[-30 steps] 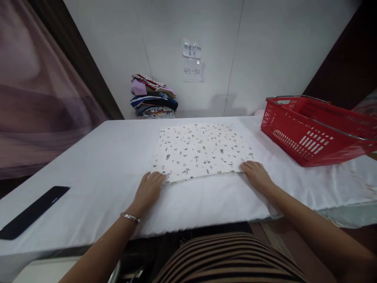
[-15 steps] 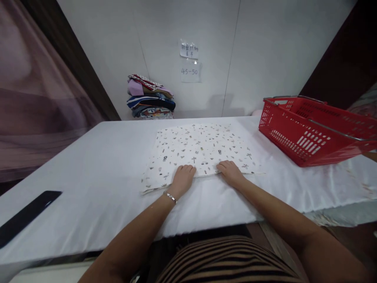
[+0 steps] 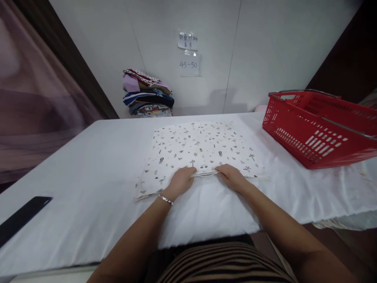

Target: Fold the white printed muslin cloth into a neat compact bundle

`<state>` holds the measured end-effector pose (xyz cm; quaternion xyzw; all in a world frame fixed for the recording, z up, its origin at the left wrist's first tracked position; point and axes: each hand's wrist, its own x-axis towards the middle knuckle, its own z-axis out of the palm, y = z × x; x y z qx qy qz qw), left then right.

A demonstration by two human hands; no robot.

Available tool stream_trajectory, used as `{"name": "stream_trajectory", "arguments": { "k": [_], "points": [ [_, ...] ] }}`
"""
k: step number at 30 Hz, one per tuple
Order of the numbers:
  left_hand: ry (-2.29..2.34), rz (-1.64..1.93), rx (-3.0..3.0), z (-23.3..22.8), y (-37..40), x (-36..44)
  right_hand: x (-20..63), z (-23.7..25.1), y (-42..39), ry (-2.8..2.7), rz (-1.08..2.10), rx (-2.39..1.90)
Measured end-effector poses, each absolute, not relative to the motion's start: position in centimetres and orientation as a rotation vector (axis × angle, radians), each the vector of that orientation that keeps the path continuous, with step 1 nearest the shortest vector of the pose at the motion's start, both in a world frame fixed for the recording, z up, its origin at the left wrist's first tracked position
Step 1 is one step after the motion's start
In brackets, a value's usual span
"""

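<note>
A white cloth (image 3: 200, 147) printed with small dark motifs lies flat and folded on the white-covered table (image 3: 88, 173). My left hand (image 3: 179, 181), with a thin bracelet at the wrist, rests on the cloth's near edge just left of centre. My right hand (image 3: 232, 177) lies on the same edge just right of centre. The fingers of both hands curl onto the hem and seem to pinch it. The two hands are about a hand's width apart.
A red plastic basket (image 3: 318, 127) with metal handles stands at the table's right. A stack of folded clothes (image 3: 147, 94) sits at the back against the wall, under two paper notes (image 3: 188, 53). A black flat object (image 3: 20, 218) lies at the near left edge.
Both hands slid inward along the cloth's near edge, from its two corners to its middle. The cloth's near left corner has shifted a little toward me.
</note>
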<state>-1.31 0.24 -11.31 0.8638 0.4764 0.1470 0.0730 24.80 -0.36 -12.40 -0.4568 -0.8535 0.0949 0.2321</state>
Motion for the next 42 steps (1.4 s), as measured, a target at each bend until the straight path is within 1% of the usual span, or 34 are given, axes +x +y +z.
{"name": "stream_trajectory", "arguments": {
  "k": [6, 13, 25, 37, 39, 42],
  "points": [
    [1.371, 0.487, 2.668, -11.4, -1.0, -0.8, 24.6, -12.0, -1.1, -2.44, 0.205, -1.189],
    [1.28, 0.615, 2.67, -11.7, -1.1, -0.5, 24.9, -11.8, -1.6, -2.424, 0.24, -1.105],
    [1.386, 0.633, 2.56, -11.0, -1.4, 0.2, 24.5, -12.3, -1.7, -2.324, 0.258, -1.096],
    [1.478, 0.795, 2.656, -11.4, -1.3, 0.6, 23.9, -12.3, -1.6, -2.279, 0.003, -1.115],
    [1.419, 0.772, 2.758, -11.3, -1.5, 0.9, 23.8, -12.5, -1.6, -2.277, -0.016, -1.111],
    [1.278, 0.641, 2.911, -11.0, -1.8, 1.5, 23.7, -12.8, -1.4, -2.283, -0.039, -1.099]
  ]
}}
